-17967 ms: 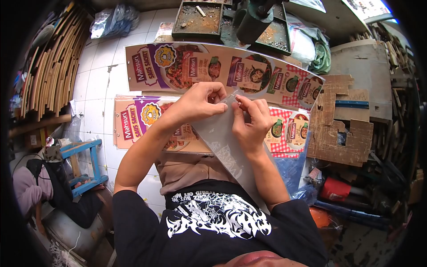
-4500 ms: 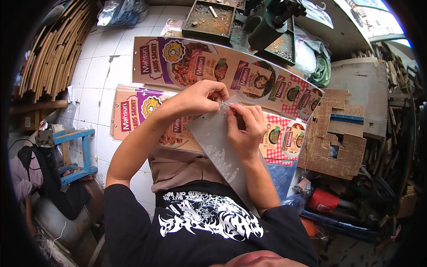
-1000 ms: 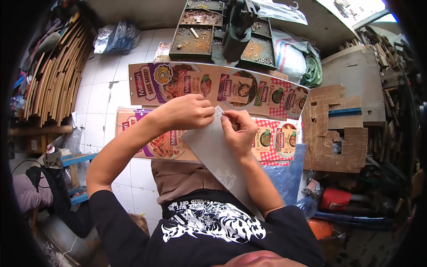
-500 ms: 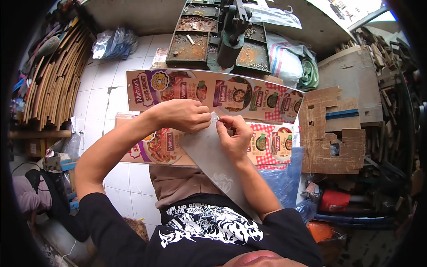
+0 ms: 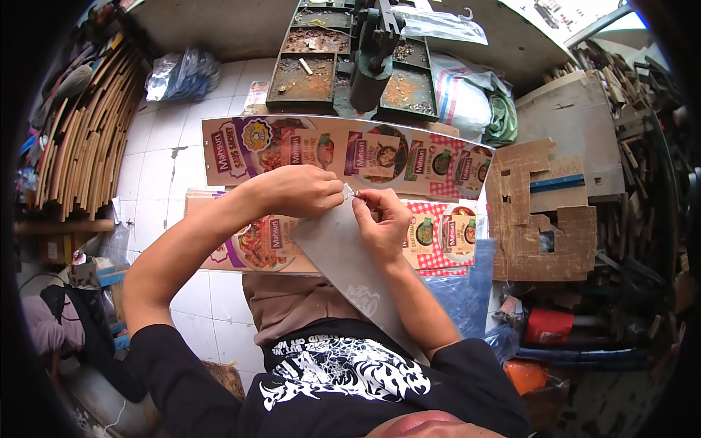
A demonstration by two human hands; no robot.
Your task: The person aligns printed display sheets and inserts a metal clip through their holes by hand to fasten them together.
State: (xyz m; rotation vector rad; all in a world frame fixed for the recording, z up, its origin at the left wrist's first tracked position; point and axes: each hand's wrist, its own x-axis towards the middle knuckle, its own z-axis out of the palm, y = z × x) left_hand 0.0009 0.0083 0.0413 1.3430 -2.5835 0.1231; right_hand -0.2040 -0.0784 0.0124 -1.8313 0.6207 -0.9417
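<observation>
A long grey panel (image 5: 337,247) slants from my lap up to my hands, its far corner lying between them. My left hand (image 5: 312,191) is closed at that corner, with its fingers curled over the panel's left edge. My right hand (image 5: 383,219) pinches a small shiny metal piece (image 5: 355,195) at the corner, thumb and forefinger together. What the piece is exactly is too small to tell. Under both hands lie printed Mahsuri display boards (image 5: 321,155), with another printed board (image 5: 266,244) nearer to me.
Ahead stands a dark press-like machine (image 5: 371,73) with rusty, compartmented trays (image 5: 303,77). At the right lies a cut-out brown board (image 5: 526,255), near blue plastic sheeting (image 5: 464,285). Stacked brown strips (image 5: 95,131) lean at the left. A white sack (image 5: 460,91) sits behind the boards.
The whole view has shifted slightly. My hands stay at the panel's corner, with the right fingers still pinching the small metal piece.
</observation>
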